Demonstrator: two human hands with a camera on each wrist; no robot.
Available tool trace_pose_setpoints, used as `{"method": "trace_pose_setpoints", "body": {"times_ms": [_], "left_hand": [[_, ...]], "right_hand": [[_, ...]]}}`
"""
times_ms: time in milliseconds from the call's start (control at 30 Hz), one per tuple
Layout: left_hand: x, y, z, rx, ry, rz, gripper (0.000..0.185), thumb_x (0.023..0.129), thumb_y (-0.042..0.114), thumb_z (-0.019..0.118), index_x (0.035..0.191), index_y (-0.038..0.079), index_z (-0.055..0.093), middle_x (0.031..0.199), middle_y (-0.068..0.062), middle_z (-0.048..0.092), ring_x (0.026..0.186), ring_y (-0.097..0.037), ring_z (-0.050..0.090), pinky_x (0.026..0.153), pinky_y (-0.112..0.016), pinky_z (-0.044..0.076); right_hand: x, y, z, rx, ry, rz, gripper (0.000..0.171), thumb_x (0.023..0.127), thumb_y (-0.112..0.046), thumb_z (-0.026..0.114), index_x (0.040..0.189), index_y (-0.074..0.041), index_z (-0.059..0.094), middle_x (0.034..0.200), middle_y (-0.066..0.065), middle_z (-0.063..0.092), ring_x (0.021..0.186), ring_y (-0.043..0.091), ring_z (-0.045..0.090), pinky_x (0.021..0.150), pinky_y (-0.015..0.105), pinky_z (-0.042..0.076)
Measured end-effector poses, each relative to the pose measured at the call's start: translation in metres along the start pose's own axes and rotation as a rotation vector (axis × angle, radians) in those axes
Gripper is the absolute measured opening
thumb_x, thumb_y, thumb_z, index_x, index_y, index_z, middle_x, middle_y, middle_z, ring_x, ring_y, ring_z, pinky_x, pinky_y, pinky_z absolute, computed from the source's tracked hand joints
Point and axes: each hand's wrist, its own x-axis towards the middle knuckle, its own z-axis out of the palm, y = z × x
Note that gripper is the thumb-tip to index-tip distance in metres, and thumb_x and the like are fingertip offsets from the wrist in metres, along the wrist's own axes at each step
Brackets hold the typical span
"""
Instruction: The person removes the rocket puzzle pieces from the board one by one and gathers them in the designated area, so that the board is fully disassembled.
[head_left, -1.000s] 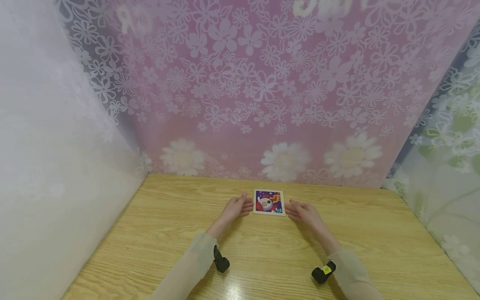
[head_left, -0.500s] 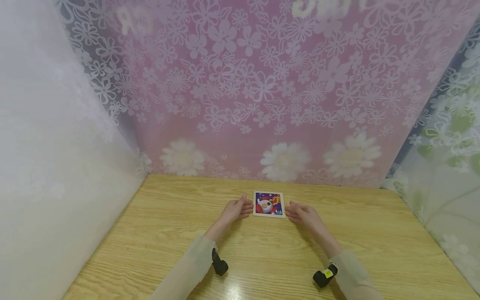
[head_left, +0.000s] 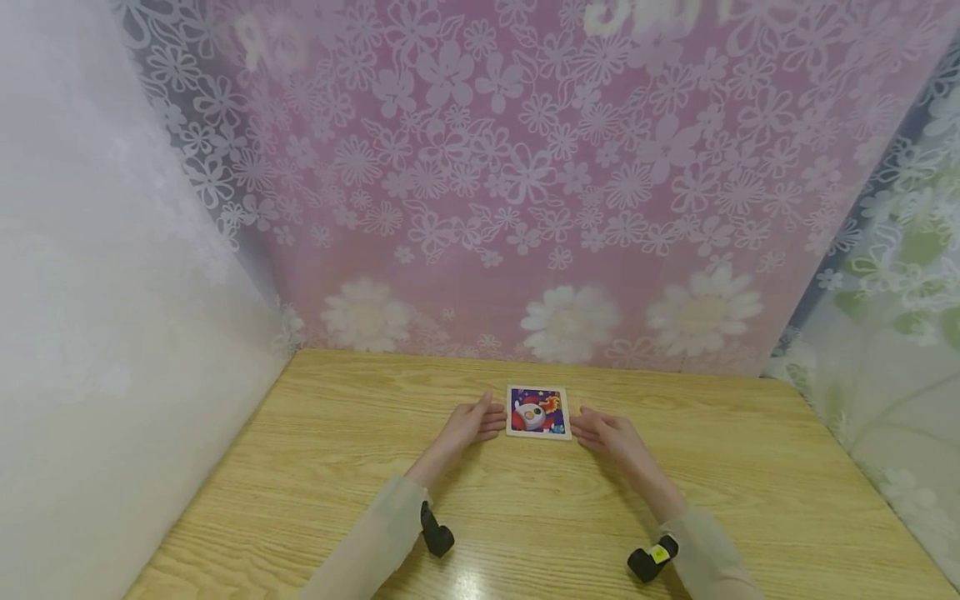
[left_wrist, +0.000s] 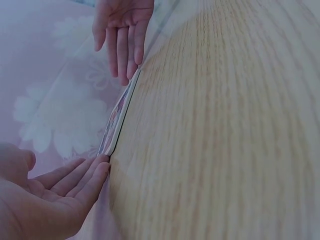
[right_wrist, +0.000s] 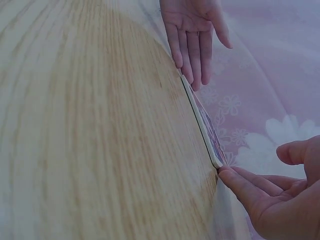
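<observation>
- Your left hand [head_left: 471, 422] and right hand [head_left: 606, 432] flank the picture tile [head_left: 537, 411], which lies flat on the worktop [head_left: 315, 467] near its far edge.
- Fingers [left_wrist: 85, 182] on both sides are straight and together, tips touching the tile's side edges.
- Compared with a second ago, the tile and both hands have slid slightly towards you.

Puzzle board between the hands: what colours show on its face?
Purple with red and white, cream border, on the puzzle board; clearest in the head view.
</observation>
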Motion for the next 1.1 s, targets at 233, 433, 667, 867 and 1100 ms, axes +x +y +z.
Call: {"method": "trace_pose_setpoints", "body": {"times_ms": [233, 433, 667, 867, 1100], "left_hand": [[-0.002, -0.004, 0.001, -0.012, 0.023, -0.006, 0.066, 0.096, 0.050, 0.034, 0.125, -0.007, 0.052, 0.123, -0.022, 0.057, 0.110, -0.030, 0.058, 0.089, -0.035, 0.049], [-0.004, -0.006, 0.002, -0.011, 0.028, -0.010, 0.062, 0.097, 0.047, 0.034, 0.125, -0.005, 0.052, 0.123, -0.020, 0.057, 0.109, -0.028, 0.059, 0.089, -0.035, 0.049], [-0.007, -0.005, 0.002, -0.005, 0.022, 0.002, 0.066, 0.095, 0.051, 0.035, 0.125, -0.005, 0.053, 0.122, -0.019, 0.058, 0.109, -0.028, 0.059, 0.088, -0.034, 0.049], [-0.010, -0.005, 0.003, -0.022, 0.020, -0.009, 0.068, 0.094, 0.053, 0.037, 0.125, -0.005, 0.053, 0.122, -0.019, 0.058, 0.110, -0.028, 0.059, 0.089, -0.035, 0.049], [-0.018, -0.001, 0.002, -0.014, -0.006, -0.003, 0.060, 0.099, 0.043, 0.032, 0.127, -0.008, 0.049, 0.126, -0.023, 0.054, 0.114, -0.032, 0.055, 0.092, -0.039, 0.046]], "right_hand": [[-0.004, 0.002, 0.000, 0.000, -0.001, 0.011, 0.050, 0.101, -0.024, 0.034, 0.141, 0.007, 0.028, 0.133, 0.024, 0.045, 0.120, 0.031, 0.049, 0.094, 0.033, 0.044], [-0.007, 0.002, 0.001, -0.014, -0.003, 0.024, 0.050, 0.101, -0.024, 0.033, 0.141, 0.006, 0.027, 0.134, 0.023, 0.045, 0.121, 0.031, 0.049, 0.094, 0.032, 0.045], [-0.012, 0.000, 0.001, -0.017, 0.001, 0.026, 0.051, 0.102, -0.026, 0.032, 0.140, 0.007, 0.027, 0.134, 0.024, 0.044, 0.121, 0.031, 0.049, 0.094, 0.033, 0.044], [-0.014, -0.001, 0.002, -0.018, -0.002, 0.020, 0.049, 0.102, -0.023, 0.031, 0.140, 0.007, 0.028, 0.133, 0.024, 0.046, 0.120, 0.031, 0.049, 0.094, 0.034, 0.044], [-0.017, 0.001, 0.003, -0.002, -0.005, 0.033, 0.050, 0.101, -0.025, 0.036, 0.139, 0.006, 0.031, 0.133, 0.022, 0.047, 0.120, 0.029, 0.050, 0.093, 0.033, 0.044]]}}
